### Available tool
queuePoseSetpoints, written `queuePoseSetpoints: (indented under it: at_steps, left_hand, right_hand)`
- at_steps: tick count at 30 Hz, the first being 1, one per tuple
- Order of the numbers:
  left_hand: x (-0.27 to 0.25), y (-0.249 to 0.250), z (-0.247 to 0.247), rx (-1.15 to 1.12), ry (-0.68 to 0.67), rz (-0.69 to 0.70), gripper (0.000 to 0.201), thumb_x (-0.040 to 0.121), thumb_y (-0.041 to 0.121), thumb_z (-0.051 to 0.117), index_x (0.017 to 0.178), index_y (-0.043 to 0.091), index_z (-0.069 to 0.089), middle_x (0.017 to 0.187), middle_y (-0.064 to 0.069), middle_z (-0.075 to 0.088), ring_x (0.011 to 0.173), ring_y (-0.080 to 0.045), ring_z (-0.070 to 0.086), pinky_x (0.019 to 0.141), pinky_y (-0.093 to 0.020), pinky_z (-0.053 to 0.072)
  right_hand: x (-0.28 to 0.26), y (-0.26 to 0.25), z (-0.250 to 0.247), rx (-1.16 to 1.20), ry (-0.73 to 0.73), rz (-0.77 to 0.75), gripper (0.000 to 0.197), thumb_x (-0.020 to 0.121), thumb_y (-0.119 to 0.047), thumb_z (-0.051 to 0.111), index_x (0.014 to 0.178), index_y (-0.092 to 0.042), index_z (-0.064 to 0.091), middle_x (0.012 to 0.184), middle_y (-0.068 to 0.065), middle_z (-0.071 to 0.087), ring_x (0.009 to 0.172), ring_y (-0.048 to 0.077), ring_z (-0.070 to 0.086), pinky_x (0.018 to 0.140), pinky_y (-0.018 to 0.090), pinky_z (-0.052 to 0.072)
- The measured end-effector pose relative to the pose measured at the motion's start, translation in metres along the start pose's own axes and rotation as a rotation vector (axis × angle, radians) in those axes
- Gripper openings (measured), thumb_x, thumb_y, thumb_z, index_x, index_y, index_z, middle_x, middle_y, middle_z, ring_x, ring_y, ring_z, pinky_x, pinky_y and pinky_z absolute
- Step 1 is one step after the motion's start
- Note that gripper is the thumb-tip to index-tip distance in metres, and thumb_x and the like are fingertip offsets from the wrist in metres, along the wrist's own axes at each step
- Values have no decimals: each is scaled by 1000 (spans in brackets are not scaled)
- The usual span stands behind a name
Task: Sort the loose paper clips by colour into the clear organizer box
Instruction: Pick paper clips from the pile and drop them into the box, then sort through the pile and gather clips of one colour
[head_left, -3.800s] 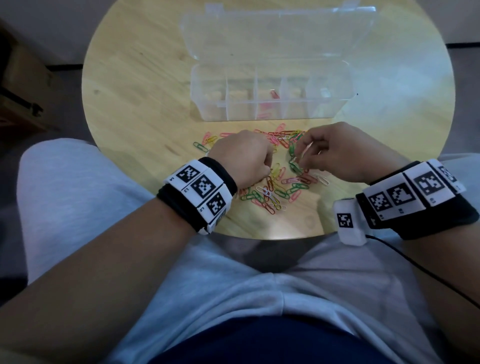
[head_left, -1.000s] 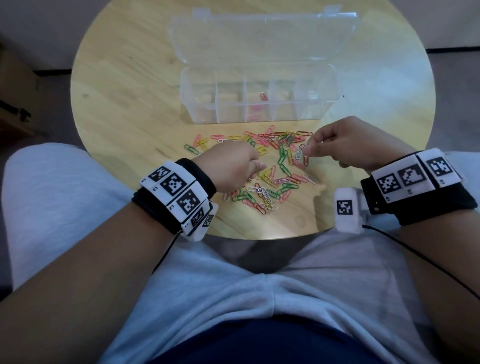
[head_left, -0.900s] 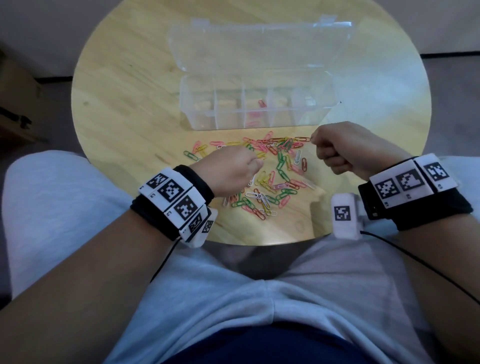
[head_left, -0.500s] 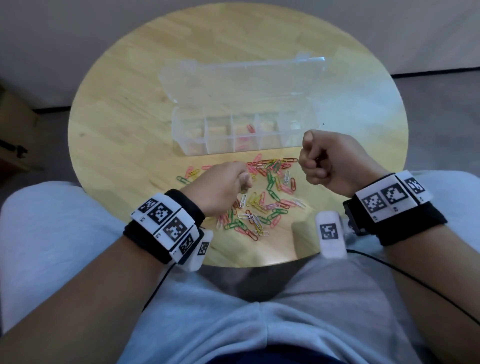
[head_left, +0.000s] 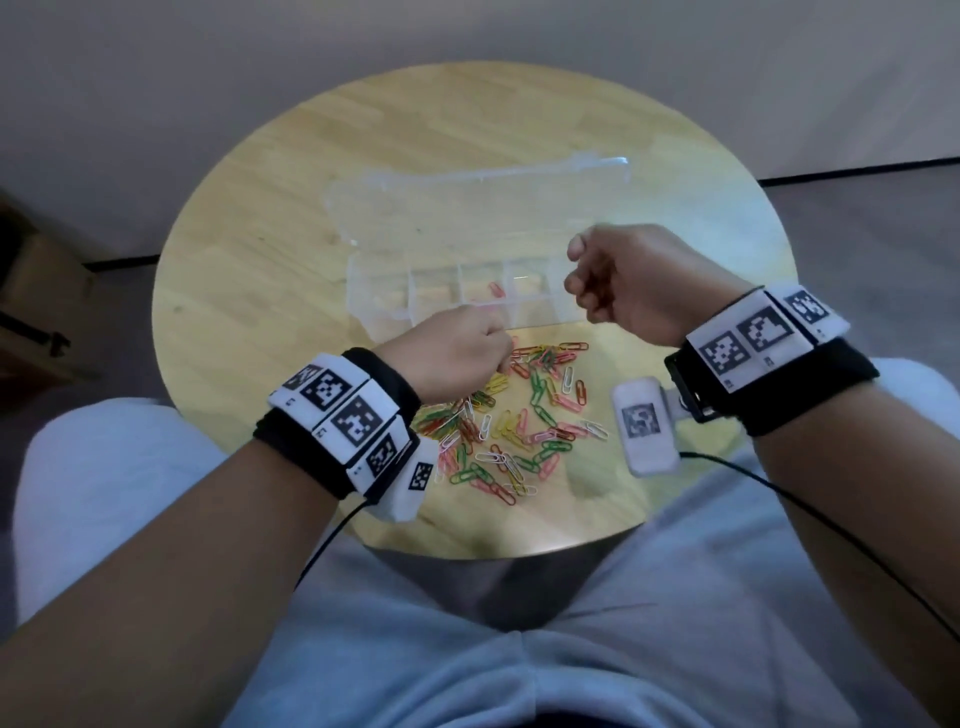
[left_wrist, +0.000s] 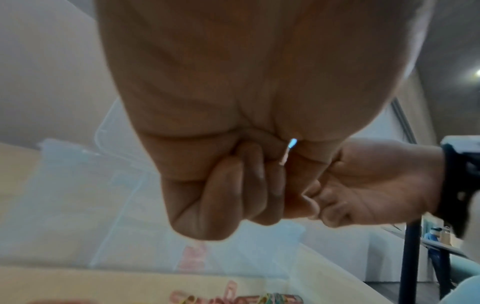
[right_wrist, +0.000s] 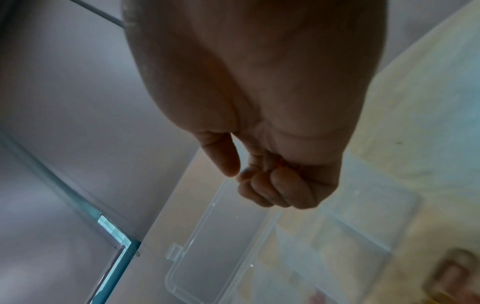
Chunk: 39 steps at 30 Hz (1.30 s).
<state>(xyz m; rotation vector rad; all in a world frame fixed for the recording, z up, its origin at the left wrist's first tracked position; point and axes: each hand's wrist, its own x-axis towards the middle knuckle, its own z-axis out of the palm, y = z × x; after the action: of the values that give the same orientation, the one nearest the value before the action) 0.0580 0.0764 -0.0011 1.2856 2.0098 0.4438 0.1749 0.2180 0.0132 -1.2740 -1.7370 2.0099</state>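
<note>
Right now right hand (head_left: 623, 280) fisted above the organizer box (head_left: 415, 291), contents unclear; left hand (head_left: 457, 353) curled over the clip pile (head_left: 519, 426), clutching a white paper clip (left_wrist: 287, 152)

The organizer box (head_left: 467, 291) sits mid-surface (head_left: 249, 270), its lid (head_left: 467, 202) lying open behind it. The paper clips (head_left: 519, 426) lie scattered before it, toward the near edge. One clip (head_left: 496, 289) lies in a middle compartment.
</note>
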Motion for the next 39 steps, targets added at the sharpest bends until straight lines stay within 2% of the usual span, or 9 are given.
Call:
queuePoseSetpoints:
  at_steps: [4, 7, 13, 17, 23, 28, 31, 34, 39]
  left_hand:
    - [5, 13, -9, 102, 35, 25, 37, 95, 21, 43, 84, -4, 67, 67, -8, 57, 52, -9, 50, 46, -23, 33]
    - [9, 23, -18, 142, 73, 27, 34, 95, 21, 45, 84, 3, 72, 58, 8, 56, 51, -4, 50, 47, -22, 34]
    - [17, 37, -30, 224, 74, 35, 30, 95, 21, 46, 88, 11, 74, 62, 3, 55, 55, -8, 47, 49, -27, 30]
    - [29, 40, -35, 221, 91, 35, 28, 94, 20, 47, 93, 12, 74, 91, 1, 69, 83, -14, 61, 68, -29, 47]
    - [63, 40, -32, 276, 142, -3, 34, 93, 0, 36, 102, -4, 69, 104, -18, 66, 99, -32, 65, 86, -43, 51]
    - [85, 44, -18, 373, 178, 13, 22, 93, -1, 39, 86, 16, 51, 91, -7, 45, 79, -25, 43, 71, -32, 37]
    - [93, 44, -14, 340, 203, 28, 28, 95, 1, 41, 105, 10, 65, 108, -9, 60, 97, -29, 57, 83, -32, 45]
    - [92, 43, -13, 307, 197, 37, 39, 97, 5, 42, 132, 13, 56, 134, -7, 56, 121, -24, 53, 96, -31, 43]
    - [69, 39, -12, 251, 259, 126, 37, 95, 13, 47, 129, 25, 55, 132, 1, 56, 119, -16, 52, 97, -31, 41]
  right_hand:
    - [17, -27, 21, -131, 88, -77, 20, 92, -2, 37, 77, -10, 49, 66, 11, 52, 54, 19, 41, 51, 27, 32]
    - [32, -34, 35, -292, 92, -65, 17, 96, -7, 38, 87, -4, 53, 73, 12, 58, 59, 20, 47, 53, 26, 38]
    - [34, -27, 26, -775, 40, -188, 32, 95, -13, 42, 116, 0, 62, 113, 17, 65, 93, 24, 55, 89, 42, 48]
    - [15, -16, 0, -463, 179, -280, 23, 91, -12, 44, 101, -14, 64, 99, 4, 68, 86, 19, 58, 73, 32, 44]
    - [-10, 15, -35, -261, 202, -184, 24, 91, -5, 41, 93, -15, 63, 91, 8, 73, 74, 20, 67, 75, 36, 51]
    - [-5, 43, -45, -254, 200, -118, 21, 89, -2, 47, 89, -15, 64, 89, 10, 73, 66, 19, 65, 68, 34, 49]
    - [-3, 49, -43, -335, 165, -115, 20, 88, -3, 50, 90, -16, 65, 85, 6, 72, 64, 17, 64, 65, 31, 48]
    - [0, 51, -40, -406, 104, -121, 20, 88, -5, 51, 91, -18, 65, 82, 1, 73, 64, 16, 64, 64, 30, 49]
    - [-2, 54, -43, -547, 42, -114, 20, 92, -8, 50, 94, -21, 64, 83, -1, 73, 65, 12, 65, 65, 30, 50]
